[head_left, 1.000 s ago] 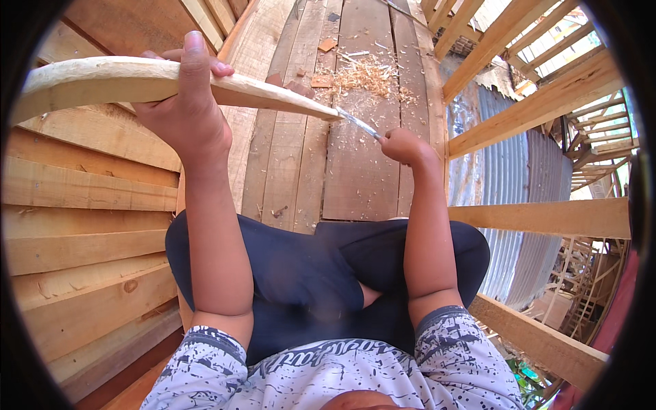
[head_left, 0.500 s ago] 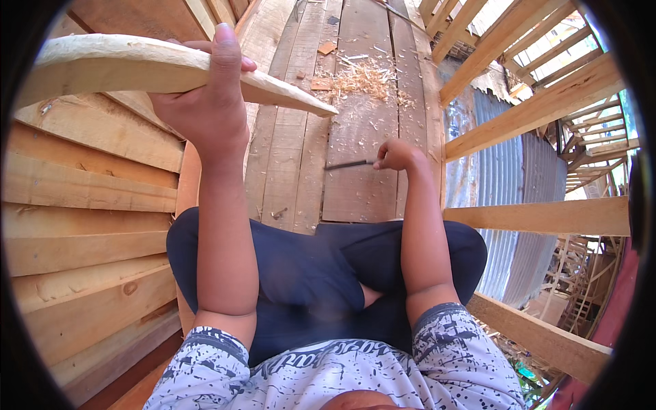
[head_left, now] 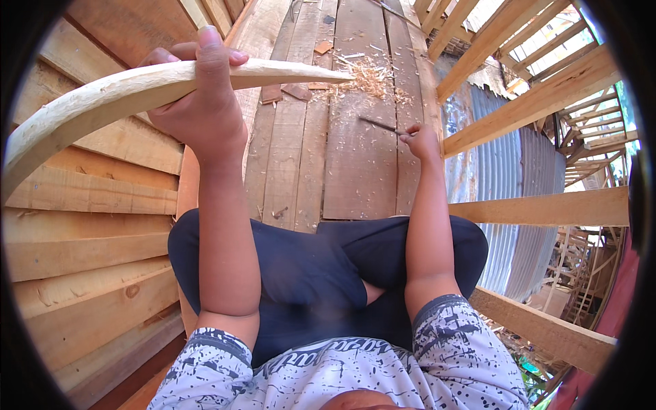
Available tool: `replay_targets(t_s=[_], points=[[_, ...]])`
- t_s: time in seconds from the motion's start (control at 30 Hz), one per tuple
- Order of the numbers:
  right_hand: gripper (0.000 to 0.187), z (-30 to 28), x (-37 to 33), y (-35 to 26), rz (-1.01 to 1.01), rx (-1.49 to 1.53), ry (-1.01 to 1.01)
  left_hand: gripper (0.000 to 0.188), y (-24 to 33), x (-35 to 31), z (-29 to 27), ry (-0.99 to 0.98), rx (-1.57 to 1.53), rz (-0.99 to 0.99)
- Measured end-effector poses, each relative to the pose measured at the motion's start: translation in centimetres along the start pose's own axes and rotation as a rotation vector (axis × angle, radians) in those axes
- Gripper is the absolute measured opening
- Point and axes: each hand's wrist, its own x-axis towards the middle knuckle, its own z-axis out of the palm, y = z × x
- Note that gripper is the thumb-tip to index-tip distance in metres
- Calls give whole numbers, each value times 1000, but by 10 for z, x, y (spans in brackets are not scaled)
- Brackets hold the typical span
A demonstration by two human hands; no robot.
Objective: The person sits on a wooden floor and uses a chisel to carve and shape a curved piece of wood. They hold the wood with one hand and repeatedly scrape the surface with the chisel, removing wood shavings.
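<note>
In my left hand (head_left: 203,113), raised at the upper left, is a long, pale, curved piece of carved wood (head_left: 116,96). My fingers wrap round it with the thumb pointing up. Its narrow tip reaches right, above the floor, while the thicker end bends down to the left rim of the view. My right hand (head_left: 421,141), lower and to the right, is closed on what looks like a knife (head_left: 377,125) with a thin dark blade. That blade points left, apart from the wood; its handle is mostly hidden in my fingers.
A heap of wood shavings (head_left: 369,78) lies on the plank floor (head_left: 359,178), with small flat wood scraps (head_left: 297,91) to its left. A board wall (head_left: 89,225) rises on my left. Wooden rails (head_left: 540,205) stand along the right, with corrugated metal sheets (head_left: 495,184) beyond.
The wood has tilted, its tip rising and shifting right while its thick end has dropped. My right hand has moved right and slightly farther away with the knife.
</note>
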Motion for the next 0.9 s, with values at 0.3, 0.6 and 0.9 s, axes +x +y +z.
replay_targets(t_s=[0.3,0.6,0.9], points=[[28,-9,2,17,-28,3,-33,29,2,-1,4,-40,144,-49],[29,-29,3,23,27,-8,-10,24,-4,-2,3,-30,84,-45],[25,-8,-3,-2,-143,-23,-396,25,-4,-3,3,-47,107,-60]])
